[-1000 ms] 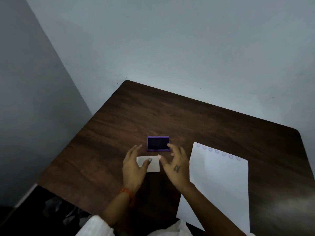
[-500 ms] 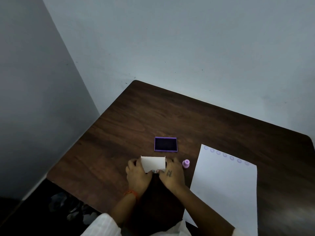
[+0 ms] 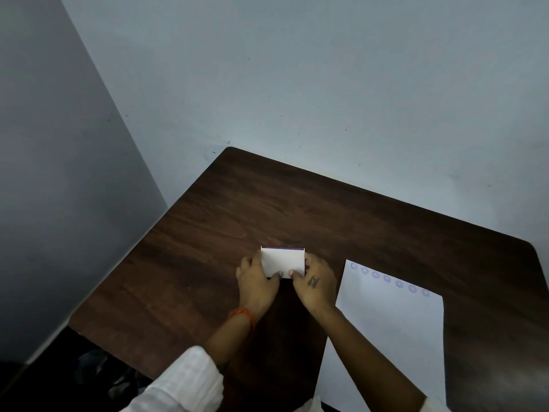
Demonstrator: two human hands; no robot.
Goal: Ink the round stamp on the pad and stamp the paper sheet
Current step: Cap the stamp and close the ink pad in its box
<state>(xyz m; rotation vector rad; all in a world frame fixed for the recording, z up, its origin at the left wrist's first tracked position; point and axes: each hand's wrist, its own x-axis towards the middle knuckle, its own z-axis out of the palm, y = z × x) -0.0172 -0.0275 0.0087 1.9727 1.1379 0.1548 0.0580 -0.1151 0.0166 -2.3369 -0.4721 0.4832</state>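
Both hands hold a white rectangular lid point(image 3: 282, 260) over the purple ink pad point(image 3: 283, 249), of which only a thin purple far edge shows. My left hand point(image 3: 257, 279) grips the lid's left end and my right hand point(image 3: 313, 281) grips its right end. The white paper sheet point(image 3: 392, 331) lies to the right on the dark wooden table point(image 3: 208, 233), with a row of several faint purple round stamp marks point(image 3: 387, 278) along its far edge. The round stamp is hidden from view.
Grey walls meet in a corner behind the table. The table's left edge drops off to a dark floor area point(image 3: 74, 376) with dim clutter. White sleeves point(image 3: 184, 382) show at the bottom.
The white lid has moved forward from near me onto the ink pad, covering it. Both hands went with it. The small purple stamp seen beside my right hand is now out of sight.
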